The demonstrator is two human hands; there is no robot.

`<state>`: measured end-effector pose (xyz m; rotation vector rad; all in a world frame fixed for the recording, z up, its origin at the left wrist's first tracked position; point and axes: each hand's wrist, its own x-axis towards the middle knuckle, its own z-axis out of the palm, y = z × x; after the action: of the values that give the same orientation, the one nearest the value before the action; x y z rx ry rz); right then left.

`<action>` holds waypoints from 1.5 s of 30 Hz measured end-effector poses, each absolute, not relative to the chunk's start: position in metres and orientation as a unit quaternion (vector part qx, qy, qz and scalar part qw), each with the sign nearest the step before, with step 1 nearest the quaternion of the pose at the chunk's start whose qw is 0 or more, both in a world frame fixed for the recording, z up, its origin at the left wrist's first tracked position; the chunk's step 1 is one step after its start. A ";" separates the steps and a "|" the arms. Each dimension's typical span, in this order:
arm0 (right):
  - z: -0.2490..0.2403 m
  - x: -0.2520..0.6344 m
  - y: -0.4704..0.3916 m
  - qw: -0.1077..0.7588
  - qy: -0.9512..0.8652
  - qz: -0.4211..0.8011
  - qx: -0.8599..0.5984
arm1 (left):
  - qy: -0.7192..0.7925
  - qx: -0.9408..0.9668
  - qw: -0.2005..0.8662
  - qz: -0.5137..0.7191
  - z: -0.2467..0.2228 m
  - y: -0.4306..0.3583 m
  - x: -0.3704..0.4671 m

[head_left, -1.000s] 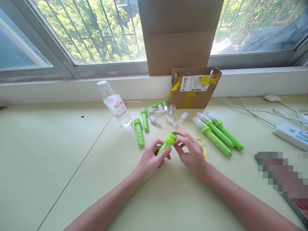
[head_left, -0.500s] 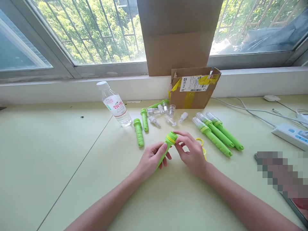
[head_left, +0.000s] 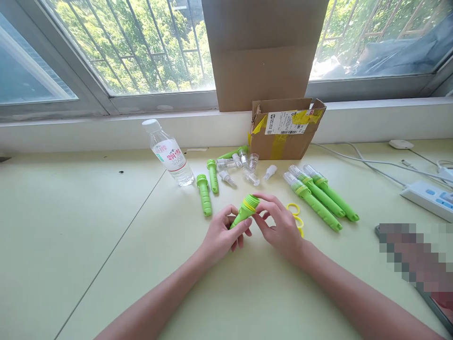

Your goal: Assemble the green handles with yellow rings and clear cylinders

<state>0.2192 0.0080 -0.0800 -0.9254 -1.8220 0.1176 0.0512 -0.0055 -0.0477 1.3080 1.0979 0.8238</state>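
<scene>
Green handle: a ribbed green plastic handle (head_left: 243, 213) with a threaded mouth is held tilted above the table (head_left: 106, 226), mouth up and away from the person, between the two hands.
Yellow ring on mouth: a thin yellow ring (head_left: 250, 205) is seated around the threaded end; whether it sits flush cannot be told.
Left hand: the left hand (head_left: 221, 236) is closed round the handle's lower shaft, fingers wrapped and gripping it.
Right hand: the right hand (head_left: 279, 224) is curled at the mouth, fingertips touching the rim and ring; nothing separate is held in it.
Risk, ring: the ring could be pinched askew or flicked off, being thin and springy under fingertip pressure.
Risk, grip: the smooth tapered shaft could turn in the left hand if the rim is twisted hard.
Spare rings: two loose yellow rings (head_left: 296, 215) lie just beside the right hand and could be swept aside by the wrist.
Finished pieces: three long green pieces with clear ribbed caps (head_left: 318, 196) lie to the right.
Loose parts: bare handles (head_left: 205, 193) and clear caps (head_left: 247, 170) lie near a clear water bottle (head_left: 168, 153) and a cardboard box (head_left: 285, 127).
</scene>
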 end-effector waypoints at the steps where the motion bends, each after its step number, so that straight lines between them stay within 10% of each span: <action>1: -0.080 0.219 0.008 0.525 -0.757 0.042 -0.386 | 0.471 0.560 0.582 0.355 -0.048 -0.005 0.051; 45: -0.081 0.219 0.011 0.561 -0.739 0.030 -0.373 | 0.495 0.570 0.523 0.395 -0.058 -0.004 0.051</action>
<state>0.2193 0.0108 -0.0807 -0.8787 -1.7411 0.0716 0.0513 -0.0036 -0.0579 1.3635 1.1861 0.9466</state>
